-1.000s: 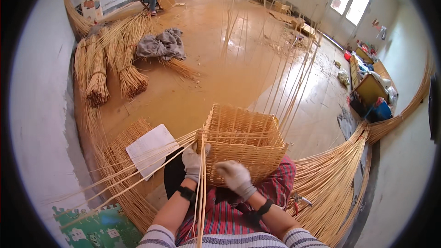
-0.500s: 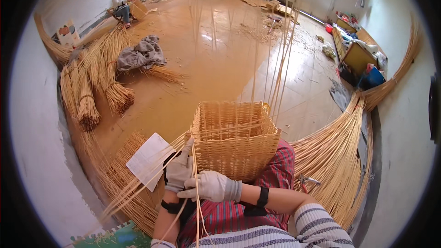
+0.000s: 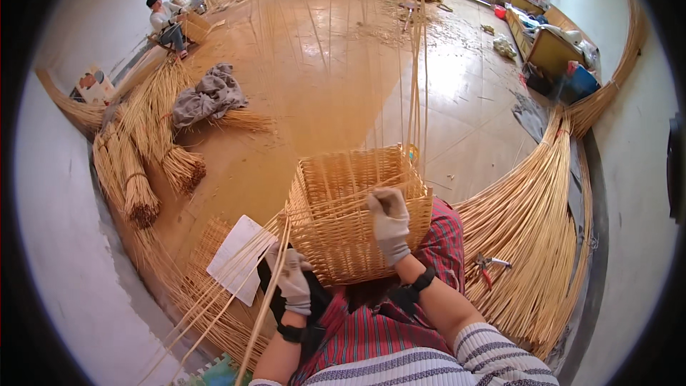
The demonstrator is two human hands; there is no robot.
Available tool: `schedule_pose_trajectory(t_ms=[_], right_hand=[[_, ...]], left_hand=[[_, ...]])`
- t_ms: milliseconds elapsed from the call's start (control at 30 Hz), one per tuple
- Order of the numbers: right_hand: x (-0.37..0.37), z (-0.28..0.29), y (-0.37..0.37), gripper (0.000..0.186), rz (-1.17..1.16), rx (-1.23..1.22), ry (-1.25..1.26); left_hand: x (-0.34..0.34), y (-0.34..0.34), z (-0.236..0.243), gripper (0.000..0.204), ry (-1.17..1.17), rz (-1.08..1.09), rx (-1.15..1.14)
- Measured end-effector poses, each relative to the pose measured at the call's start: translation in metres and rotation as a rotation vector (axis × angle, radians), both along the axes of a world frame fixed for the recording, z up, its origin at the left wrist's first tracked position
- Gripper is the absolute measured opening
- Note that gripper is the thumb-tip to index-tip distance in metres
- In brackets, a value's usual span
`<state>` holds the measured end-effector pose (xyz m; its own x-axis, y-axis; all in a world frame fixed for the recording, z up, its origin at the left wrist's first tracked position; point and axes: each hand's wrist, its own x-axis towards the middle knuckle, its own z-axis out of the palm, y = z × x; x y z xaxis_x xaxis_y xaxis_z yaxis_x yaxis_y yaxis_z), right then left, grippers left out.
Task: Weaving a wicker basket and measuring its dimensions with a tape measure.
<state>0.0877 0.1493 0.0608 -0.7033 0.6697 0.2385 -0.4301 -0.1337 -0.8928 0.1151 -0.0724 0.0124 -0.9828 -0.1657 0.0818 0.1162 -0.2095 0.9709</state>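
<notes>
A square basket (image 3: pixel 336 246) of woven wicker rests tilted against my lap, its open top facing up and away. Thin upright strands (image 3: pixel 416 93) rise from its far side. At the near left corner my gloved left hand (image 3: pixel 291 279) has its fingers curled by the loose wicker strands (image 3: pixel 236 261), some of which cross in front of it. My gloved right hand (image 3: pixel 389 225) is raised before the basket's near wall, just under the rim, its fingers bent into a pinch. Whatever lies between those fingertips is too small to make out.
Long wicker (image 3: pixel 522 236) lies fanned out at the right, with red-handled pruners (image 3: pixel 488 269) on it. Tied bundles (image 3: pixel 139 196) and a grey cloth (image 3: pixel 209 96) lie at the left. A white paper sheet (image 3: pixel 236 261) is beside my left hand. Another person (image 3: pixel 170 25) sits far left.
My right hand has left my left hand and moved up and right to the basket's near wall. The left hand has dropped slightly from the corner. The view has shifted a little.
</notes>
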Motion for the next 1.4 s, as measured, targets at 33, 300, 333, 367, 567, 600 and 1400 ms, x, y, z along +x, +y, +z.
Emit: schedule_pose_trajectory(t_ms=[33, 300, 333, 367, 567, 600, 1400], right_hand=[[0.003, -0.018, 0.003, 0.016, -0.001, 0.016, -0.031], [0.013, -0.060, 0.019, 0.019, 0.062, -0.020, -0.462], [0.016, -0.054, 0.021, 0.035, 0.250, -0.010, -0.806], [0.013, -0.047, 0.022, 0.039, 0.509, -0.113, -1.007], [-0.054, 0.029, -0.012, 0.025, 0.485, 0.483, -0.212], [-0.070, 0.045, -0.016, 0.026, 0.609, 0.692, -0.165], [0.011, -0.052, 0.057, 0.013, 0.103, -0.019, -0.218]], left_hand=[[0.002, 0.005, -0.004, 0.025, -0.076, -0.076, -0.027], [-0.050, 0.050, 0.011, 0.073, 0.060, -0.182, -0.649], [-0.060, 0.051, 0.011, 0.075, 0.056, -0.189, -0.754], [-0.072, 0.052, 0.010, 0.077, 0.128, -0.174, -0.811], [-0.087, 0.042, 0.000, 0.084, 0.325, -0.148, -0.931], [-0.086, 0.040, 0.001, 0.085, 0.146, -0.278, -0.714], [-0.076, 0.039, 0.022, 0.074, 0.026, -0.315, -0.972]])
